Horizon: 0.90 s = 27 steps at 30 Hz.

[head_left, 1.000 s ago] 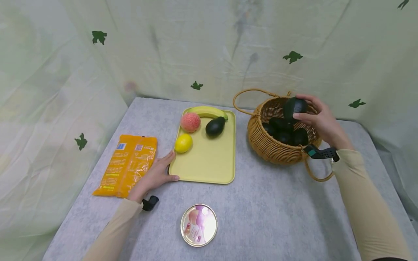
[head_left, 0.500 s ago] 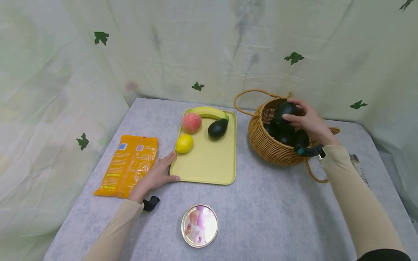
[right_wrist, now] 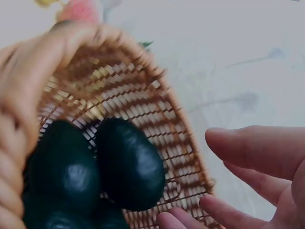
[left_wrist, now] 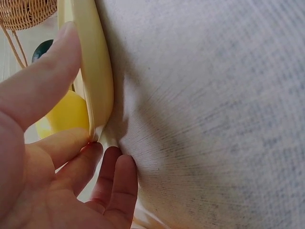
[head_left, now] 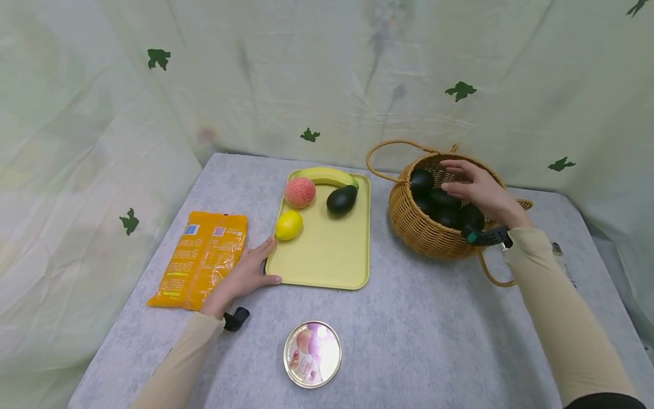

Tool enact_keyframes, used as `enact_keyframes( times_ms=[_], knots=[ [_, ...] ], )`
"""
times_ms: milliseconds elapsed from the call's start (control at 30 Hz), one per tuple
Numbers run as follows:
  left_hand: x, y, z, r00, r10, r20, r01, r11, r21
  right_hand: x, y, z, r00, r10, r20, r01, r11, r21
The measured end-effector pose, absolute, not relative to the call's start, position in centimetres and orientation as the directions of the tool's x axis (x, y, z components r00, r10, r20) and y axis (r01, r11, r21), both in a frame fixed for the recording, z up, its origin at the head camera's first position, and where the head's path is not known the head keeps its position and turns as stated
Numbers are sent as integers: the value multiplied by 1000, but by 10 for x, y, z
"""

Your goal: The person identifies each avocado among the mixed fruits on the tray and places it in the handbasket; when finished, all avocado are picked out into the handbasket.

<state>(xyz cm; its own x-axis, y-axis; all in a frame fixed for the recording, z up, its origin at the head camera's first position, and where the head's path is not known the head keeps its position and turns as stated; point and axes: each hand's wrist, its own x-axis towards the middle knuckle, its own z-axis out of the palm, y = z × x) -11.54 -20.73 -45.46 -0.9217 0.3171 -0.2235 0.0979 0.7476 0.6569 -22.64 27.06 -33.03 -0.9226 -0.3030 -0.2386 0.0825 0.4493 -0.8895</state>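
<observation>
My left hand rests at the near left corner of a yellow tray, its thumb and fingers touching the rim. On the tray lie a lemon, a peach, a banana and a dark avocado. Over the right part of a wicker basket hovers my right hand, fingers apart and holding nothing. Several dark avocados are in the basket. One avocado lies near the woven wall in the right wrist view, apart from my fingertips.
An orange packet lies left of the tray. A round can with a pink and purple lid stands near the front. The basket's handles stick out to its sides. Behind the table hangs a pale curtain.
My right hand has lowered an avocado into the basket and let it go; it now lies at the basket's left side. The left hand stays on the tray's corner.
</observation>
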Motion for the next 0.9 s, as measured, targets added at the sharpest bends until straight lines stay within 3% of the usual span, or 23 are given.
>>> enact_keyframes(
  times_ms=[367, 900],
  knots=[
    [-114, -207, -453, -921, 319, -223, 104, 754, 648, -217, 259, -313, -926, -359, -118, -14, 346, -938],
    [-115, -206, -453, -919, 311, -241, 87, 758, 647, -209, 163, -324, -844, -534, -38, -105, 235, -966]
  ],
)
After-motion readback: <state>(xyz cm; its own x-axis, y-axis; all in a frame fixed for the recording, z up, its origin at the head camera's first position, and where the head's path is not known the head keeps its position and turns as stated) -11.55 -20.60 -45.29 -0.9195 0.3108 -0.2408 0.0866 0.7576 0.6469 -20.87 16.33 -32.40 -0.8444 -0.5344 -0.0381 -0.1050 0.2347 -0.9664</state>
